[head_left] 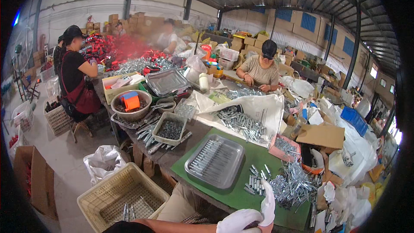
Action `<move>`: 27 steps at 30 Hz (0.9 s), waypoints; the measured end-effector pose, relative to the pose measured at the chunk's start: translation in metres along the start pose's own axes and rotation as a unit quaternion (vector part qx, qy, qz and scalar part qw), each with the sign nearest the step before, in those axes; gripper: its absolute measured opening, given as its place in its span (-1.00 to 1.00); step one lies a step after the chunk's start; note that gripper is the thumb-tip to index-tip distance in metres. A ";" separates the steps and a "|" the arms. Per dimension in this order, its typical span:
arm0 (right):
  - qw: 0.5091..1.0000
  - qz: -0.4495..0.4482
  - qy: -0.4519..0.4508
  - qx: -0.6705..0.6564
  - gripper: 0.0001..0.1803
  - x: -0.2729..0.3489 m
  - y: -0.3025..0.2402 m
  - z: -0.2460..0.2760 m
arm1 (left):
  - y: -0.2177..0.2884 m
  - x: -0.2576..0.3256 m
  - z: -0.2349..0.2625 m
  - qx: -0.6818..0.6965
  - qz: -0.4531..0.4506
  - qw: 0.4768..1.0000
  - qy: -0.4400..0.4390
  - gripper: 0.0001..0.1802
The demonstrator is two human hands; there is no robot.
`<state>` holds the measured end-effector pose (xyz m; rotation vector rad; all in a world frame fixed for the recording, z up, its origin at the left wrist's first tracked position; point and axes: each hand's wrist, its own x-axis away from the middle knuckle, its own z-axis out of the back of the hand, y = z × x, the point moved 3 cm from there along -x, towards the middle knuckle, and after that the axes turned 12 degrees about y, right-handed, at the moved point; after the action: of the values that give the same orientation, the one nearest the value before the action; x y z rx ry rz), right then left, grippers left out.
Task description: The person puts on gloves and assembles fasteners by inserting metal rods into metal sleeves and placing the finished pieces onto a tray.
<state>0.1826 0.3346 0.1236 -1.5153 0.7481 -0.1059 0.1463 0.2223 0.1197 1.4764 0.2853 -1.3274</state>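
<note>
1. Metal cylinders, short and silvery, lie loosely grouped on a green mat, just beyond the fingers of the gloved right hand.
2. Right hand: white glove, a finger pointing up and away from the body beside those cylinders; whether it pinches one, I cannot tell.
3. Left hand: also white-gloved, reaching across from the left, close to the right hand at the lower edge; its fingers are not clear enough to say whether they are spread or gripping.
4. Just right of the cylinders, a tangled heap of thin silvery pieces spreads over the mat.
5. Left of the hands sits a rectangular steel tray, with more cylinders lined up along its left part.
6. Beyond the mat are a pink bin of small metal parts, a cream basket of dark small parts, and a white sheet bearing metal pieces.
7. Lower left, a beige crate contains a few metal pieces.
8. Farther off, a person in a striped shirt sits across the table; another, in a dark red apron, sits at left.
</note>
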 end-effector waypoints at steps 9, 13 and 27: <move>0.999 -0.013 -0.044 0.008 0.14 -0.012 0.033 0.019 | -0.031 -0.007 0.003 0.022 0.144 0.986 0.077 -0.75; 0.992 0.031 -0.088 0.088 0.12 -0.012 0.030 0.021 | -0.042 -0.001 0.002 0.046 0.121 0.991 0.044 -0.81; 0.989 -0.028 -0.075 0.128 -0.27 -0.020 0.044 0.029 | -0.047 0.004 0.011 0.114 0.179 0.971 0.113 -0.83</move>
<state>0.1646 0.3739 0.0869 -1.2841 0.5487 -0.1233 0.1065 0.2302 0.0933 1.7812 0.0068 -0.9252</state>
